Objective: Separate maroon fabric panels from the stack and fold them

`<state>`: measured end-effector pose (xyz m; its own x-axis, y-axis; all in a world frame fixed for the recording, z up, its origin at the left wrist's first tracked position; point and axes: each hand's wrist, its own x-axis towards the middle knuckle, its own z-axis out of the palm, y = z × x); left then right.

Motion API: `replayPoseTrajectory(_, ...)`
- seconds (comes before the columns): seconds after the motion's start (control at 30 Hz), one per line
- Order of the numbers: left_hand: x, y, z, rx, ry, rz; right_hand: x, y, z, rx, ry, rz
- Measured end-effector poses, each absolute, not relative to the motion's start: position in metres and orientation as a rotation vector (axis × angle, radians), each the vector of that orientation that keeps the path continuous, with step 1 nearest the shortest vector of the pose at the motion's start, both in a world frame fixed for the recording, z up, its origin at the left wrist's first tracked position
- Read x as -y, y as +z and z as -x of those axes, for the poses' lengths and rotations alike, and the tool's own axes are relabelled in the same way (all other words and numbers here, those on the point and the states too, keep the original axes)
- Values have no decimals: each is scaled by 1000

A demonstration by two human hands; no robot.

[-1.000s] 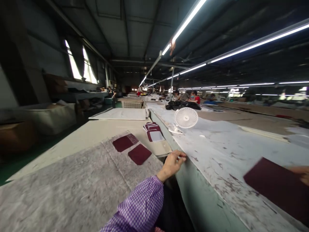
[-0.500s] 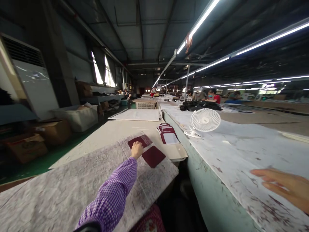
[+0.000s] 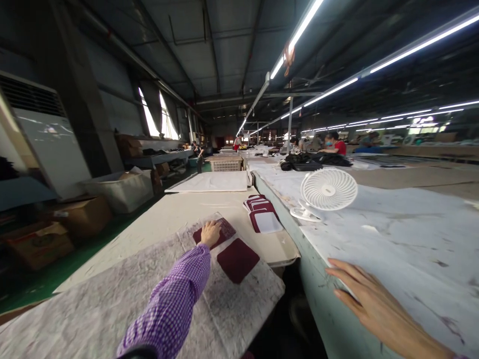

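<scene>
Right hand [image 3: 368, 299] has come down flat on white stained surface [image 3: 411, 234], fingers spread, empty. Left hand [image 3: 210, 233] rests on dark-red fabric patch [image 3: 226, 229] at far corner of grey felt mat [image 3: 93, 309], fingers curled, grip unclear. Patch likely light, limp; pinch at edge.

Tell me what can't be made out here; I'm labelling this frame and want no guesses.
Head view only.
Far maroon piece: near end covered by the left hand; grip or press, unclear.
Right hand: wrist cut by the bottom edge.
Maroon-edged stack: too small to count.
Distant people: too small, what they handle unreadable.
</scene>
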<state>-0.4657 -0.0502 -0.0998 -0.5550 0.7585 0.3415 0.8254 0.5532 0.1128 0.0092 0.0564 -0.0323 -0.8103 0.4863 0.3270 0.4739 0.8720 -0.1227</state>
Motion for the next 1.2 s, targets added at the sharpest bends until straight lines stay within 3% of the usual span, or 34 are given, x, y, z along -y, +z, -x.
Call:
replayPoseTrajectory(0.6, -4, -89, 495, 2183, -77, 1816, -63, -46, -7, 2519, -63, 636)
replayPoseTrajectory(1.0, 46, -42, 497, 2165, -199, 1838, -66, -53, -9, 2550, 16, 713)
replayPoseTrajectory(1.2, 41, -48, 504, 2320, -243, 1847, -71, -62, -9, 2539, -12, 674)
